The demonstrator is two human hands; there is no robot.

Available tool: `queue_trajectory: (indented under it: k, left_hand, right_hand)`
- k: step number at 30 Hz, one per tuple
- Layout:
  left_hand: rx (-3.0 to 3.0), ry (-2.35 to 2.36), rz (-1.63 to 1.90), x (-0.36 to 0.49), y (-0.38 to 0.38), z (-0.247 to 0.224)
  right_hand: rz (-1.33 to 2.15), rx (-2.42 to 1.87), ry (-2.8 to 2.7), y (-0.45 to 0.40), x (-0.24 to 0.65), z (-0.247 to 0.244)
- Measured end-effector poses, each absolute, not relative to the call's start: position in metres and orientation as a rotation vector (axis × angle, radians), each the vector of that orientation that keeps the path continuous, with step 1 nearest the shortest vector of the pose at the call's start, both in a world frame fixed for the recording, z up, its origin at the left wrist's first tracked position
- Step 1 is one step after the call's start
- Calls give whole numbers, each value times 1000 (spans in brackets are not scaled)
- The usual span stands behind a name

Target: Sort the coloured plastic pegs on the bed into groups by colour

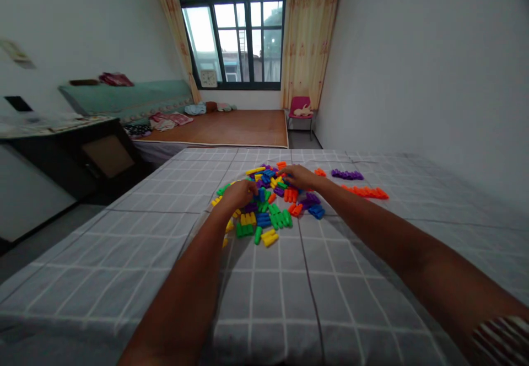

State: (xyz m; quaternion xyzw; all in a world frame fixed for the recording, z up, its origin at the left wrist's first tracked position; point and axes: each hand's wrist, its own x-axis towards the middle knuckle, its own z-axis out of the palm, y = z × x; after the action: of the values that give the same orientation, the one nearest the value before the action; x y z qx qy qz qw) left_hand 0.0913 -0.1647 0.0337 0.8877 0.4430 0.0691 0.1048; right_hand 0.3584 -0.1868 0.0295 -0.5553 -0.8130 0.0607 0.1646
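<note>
A loose heap of plastic building blocks (281,220) in green, yellow, blue, red, orange and purple lies on the grey checked cloth. My left hand (240,194) is at the left side of the heap, its fingers curled in, close to a blue block (261,195). What those fingers hold, if anything, is hidden. Over the far right part of the heap reaches my right hand (300,176), fingers apart and pointing down among the blocks, near a yellow block (276,182). No block shows clearly in its grasp.
Right of the heap lie a purple row of joined blocks (347,175), an orange row (367,192) and a small orange cluster (319,172). The checked bed surface (136,239) spreads around. Beyond stand a brown-topped bed (231,126), a pink chair (300,107) and a dark cabinet (70,162).
</note>
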Motion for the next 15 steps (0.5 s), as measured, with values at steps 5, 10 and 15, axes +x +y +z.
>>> queue_trajectory:
  k: [5, 10, 15]
  left_hand:
    - [2540, 1378, 313, 85, -157, 27]
    - [2549, 1552, 461, 77, -153, 22]
    - [2617, 1593, 390, 76, -153, 12]
  right_hand:
    - [203, -1521, -2321, -157, 316, 11]
    - [538, -1206, -2459, -171, 328, 17]
    - [935, -1167, -2550, -188, 363, 41]
